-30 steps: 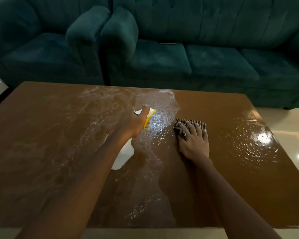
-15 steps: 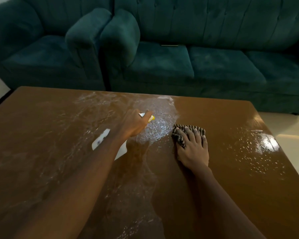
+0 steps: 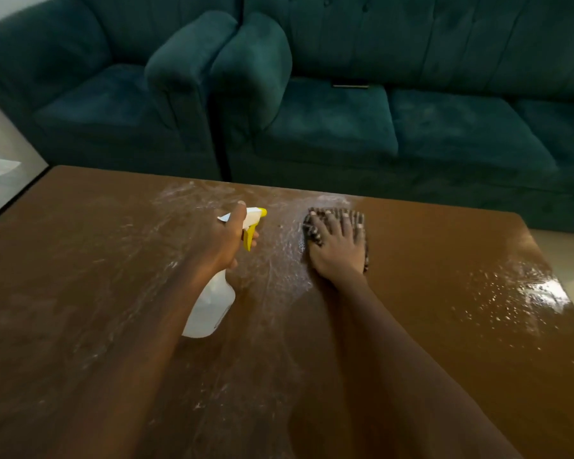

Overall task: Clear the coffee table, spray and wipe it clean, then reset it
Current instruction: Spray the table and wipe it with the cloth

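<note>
Above, the left hand [image 3: 221,241] is curled around the neck of a spray bottle [image 3: 212,303], its fingers [image 3: 254,241] wrapped at the yellow trigger and the thumb raised along the white head; the yellow nozzle tip points away from the person. The bottle's body is translucent white plastic, rounded, hanging tilted below the wrist over the counter [image 3: 80,293]. The right hand [image 3: 337,250] lies flat with fingers spread, pressing down on a dark striped cloth [image 3: 360,218] (ribbed or woven, folded into a rough rectangle) near the counter's far edge. The counter is glossy brown, streaked with whitish wet film across its middle and beaded with droplets at right. Behind stand a teal velvet armchair [image 3: 106,104] and sofa [image 3: 395,127], armrests side by side.
</note>
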The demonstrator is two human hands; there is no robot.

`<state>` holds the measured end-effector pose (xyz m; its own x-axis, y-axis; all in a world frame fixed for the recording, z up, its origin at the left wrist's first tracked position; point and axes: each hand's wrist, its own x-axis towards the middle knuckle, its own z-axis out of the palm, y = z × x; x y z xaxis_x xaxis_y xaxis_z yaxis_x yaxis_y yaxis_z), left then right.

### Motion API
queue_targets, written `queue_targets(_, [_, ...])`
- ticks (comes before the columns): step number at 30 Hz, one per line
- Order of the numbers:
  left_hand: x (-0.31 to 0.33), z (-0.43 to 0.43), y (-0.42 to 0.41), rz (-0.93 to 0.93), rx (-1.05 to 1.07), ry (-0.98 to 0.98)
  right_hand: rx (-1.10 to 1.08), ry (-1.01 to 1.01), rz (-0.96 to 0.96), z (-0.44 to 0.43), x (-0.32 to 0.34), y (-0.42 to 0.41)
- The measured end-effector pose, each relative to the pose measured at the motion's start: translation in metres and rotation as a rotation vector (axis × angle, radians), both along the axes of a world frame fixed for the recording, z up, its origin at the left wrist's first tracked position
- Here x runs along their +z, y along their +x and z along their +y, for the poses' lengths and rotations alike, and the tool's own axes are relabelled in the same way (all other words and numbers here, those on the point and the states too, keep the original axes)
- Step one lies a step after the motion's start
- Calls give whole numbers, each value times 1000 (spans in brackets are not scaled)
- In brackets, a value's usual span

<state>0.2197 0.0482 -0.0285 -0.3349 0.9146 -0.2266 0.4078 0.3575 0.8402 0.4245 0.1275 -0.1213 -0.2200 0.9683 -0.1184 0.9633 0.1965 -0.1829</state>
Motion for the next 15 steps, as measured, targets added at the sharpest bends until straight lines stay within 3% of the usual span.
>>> queue_targets(5, [3,1,8,12,21,23,328,26,-1,-61,-3,-8])
queue_targets(8, [1,1,9,29,-3,20,399,51,14,-91,-9,31])
queue_targets(11, [-3,3,6,40,-12,2,228,79,-21,-86,-8,72])
queue_targets(15, [-4,9,2,42,-35,-4,-66,62,-34,-33,0,68])
